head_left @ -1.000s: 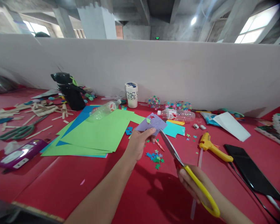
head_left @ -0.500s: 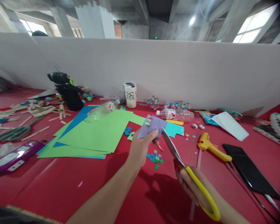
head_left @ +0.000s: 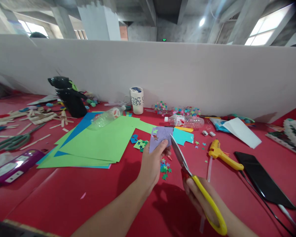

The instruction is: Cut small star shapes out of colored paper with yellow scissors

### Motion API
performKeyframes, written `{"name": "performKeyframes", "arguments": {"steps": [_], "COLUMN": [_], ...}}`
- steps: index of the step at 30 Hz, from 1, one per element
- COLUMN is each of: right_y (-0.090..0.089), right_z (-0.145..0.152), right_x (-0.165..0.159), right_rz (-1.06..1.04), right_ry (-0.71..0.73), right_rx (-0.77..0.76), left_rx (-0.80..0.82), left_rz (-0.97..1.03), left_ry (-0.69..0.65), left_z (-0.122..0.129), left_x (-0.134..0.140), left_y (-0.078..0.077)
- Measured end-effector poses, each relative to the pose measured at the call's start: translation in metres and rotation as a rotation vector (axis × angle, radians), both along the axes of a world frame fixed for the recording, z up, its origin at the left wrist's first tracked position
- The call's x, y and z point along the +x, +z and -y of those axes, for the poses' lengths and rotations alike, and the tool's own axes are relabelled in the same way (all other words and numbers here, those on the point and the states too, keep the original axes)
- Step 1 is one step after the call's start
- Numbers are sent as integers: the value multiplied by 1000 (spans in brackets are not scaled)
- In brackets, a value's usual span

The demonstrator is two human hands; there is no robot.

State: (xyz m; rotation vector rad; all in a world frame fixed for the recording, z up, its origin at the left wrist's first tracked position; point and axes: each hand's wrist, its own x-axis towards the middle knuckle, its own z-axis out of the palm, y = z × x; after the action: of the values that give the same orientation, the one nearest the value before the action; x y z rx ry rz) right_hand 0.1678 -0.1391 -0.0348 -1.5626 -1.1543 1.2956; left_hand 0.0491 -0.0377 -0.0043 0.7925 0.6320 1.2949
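Note:
My left hand (head_left: 153,158) pinches a small sheet of purple paper (head_left: 160,135) with star-shaped holes in it, through which other colours show. In my right hand (head_left: 196,192) is a pair of scissors (head_left: 208,197) with yellow and red handles. The scissor blades point up and left, and their tip meets the right edge of the purple paper. Below the paper on the red table lies a small heap of cut paper stars (head_left: 165,169). Green paper scraps with star holes (head_left: 140,144) lie just left of my left hand.
Large green sheets (head_left: 101,138) cover the left middle. A yellow glue gun (head_left: 224,158) and black tablet (head_left: 263,179) lie at right. Behind stand a white cup (head_left: 136,102) and black bottle (head_left: 70,98); a clear plastic bottle (head_left: 185,121) lies near the wall.
The purple paper has turned and now stands more upright in my left hand. My right hand with the scissors has shifted slightly left.

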Motion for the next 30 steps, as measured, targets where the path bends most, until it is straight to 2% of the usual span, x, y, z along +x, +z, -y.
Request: {"name": "performKeyframes", "arguments": {"steps": [5, 9, 15, 26, 30], "right_y": [-6, -4, 0, -4, -5], "right_z": [0, 0, 0, -2, -5], "right_x": [-2, -5, -8, -3, 0], "right_rz": [22, 44, 120, 107, 134], "right_ry": [-9, -11, -15, -42, -30], "right_rx": [-8, -11, -40, -2, -45], "left_rx": [-37, -83, -107, -111, -107], "left_rz": [12, 66, 106, 78, 75], "left_ry": [-7, -13, -20, -11, 8], "left_z": [1, 4, 6, 2, -1], "left_x": [2, 6, 8, 5, 4], "left_y": [-6, -8, -8, -8, -7]}}
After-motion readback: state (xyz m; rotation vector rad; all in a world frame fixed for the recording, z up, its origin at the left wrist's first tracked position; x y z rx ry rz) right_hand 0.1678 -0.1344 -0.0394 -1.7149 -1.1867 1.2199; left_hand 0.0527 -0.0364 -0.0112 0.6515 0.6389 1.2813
